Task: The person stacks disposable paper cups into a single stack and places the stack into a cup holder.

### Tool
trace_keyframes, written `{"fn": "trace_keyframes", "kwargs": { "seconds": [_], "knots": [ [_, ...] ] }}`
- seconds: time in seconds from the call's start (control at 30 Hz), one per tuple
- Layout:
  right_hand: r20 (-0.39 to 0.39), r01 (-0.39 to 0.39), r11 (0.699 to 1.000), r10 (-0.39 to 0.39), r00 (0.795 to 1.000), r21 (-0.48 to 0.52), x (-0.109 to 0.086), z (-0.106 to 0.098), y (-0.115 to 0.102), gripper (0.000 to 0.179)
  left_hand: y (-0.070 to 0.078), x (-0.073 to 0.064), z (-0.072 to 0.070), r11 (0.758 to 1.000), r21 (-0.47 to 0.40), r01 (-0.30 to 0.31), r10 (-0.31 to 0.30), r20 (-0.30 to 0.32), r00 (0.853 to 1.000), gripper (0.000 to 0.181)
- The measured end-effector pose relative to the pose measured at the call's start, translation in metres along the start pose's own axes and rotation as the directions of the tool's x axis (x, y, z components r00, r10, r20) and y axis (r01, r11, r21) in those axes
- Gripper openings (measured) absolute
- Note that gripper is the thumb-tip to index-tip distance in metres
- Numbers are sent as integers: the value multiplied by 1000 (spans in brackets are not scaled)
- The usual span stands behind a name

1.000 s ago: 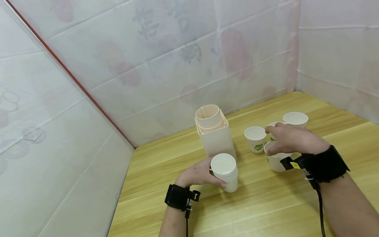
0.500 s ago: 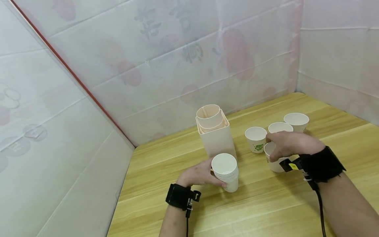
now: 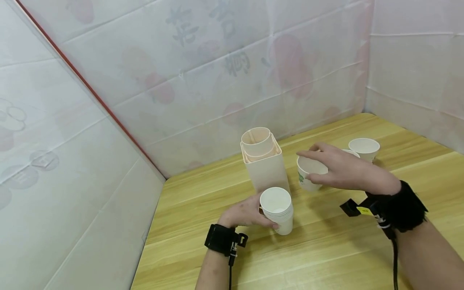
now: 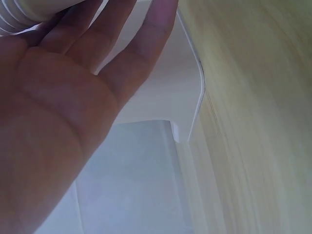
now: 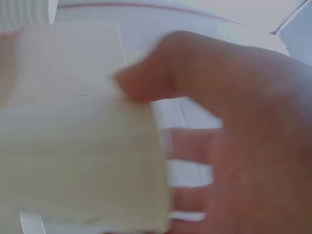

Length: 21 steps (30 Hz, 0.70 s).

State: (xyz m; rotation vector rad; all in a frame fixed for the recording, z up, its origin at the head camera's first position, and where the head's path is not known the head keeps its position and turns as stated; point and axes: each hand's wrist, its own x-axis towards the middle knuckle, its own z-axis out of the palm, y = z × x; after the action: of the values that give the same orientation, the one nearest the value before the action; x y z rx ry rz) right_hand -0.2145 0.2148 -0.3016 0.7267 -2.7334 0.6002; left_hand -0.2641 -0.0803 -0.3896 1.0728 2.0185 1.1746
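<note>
My left hand (image 3: 244,212) grips a stack of nested white paper cups (image 3: 277,211), thumb in front and fingers behind; the stack's ribbed rims (image 4: 19,14) show at the top left of the left wrist view. My right hand (image 3: 338,167) holds a white paper cup (image 3: 306,183) with a green print by its rim. In the right wrist view this cup (image 5: 83,165) lies blurred, the thumb at its rim and fingers on the far side. Another paper cup (image 3: 351,152) is mostly covered by the right hand, and one more cup (image 3: 364,148) stands behind it.
A pale square container (image 3: 268,173) with a round tube (image 3: 256,141) inside stands just behind the cup stack. Printed white sheeting (image 3: 203,88) walls the wood-grain table (image 3: 188,225) at the back and sides. Cables hang from both wrist straps.
The right hand took hold of the nearest loose cup, raised it and carried it left toward the cup nearest the container, which is now hidden. The left hand keeps its grip on the stack.
</note>
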Motion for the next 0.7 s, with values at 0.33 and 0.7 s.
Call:
{"fn": "trace_keyframes", "kwargs": {
  "seconds": [0.33,0.7],
  "knots": [
    [-296,303,950,-269,917,75,9,12,-35,60,2,1,0,1000,1,-6,6,18,1000,79],
    [-268,396,914,-362,893,86,15,34,-61,64,3,2,1,999,20,-27,27,31,999,73]
  ]
}}
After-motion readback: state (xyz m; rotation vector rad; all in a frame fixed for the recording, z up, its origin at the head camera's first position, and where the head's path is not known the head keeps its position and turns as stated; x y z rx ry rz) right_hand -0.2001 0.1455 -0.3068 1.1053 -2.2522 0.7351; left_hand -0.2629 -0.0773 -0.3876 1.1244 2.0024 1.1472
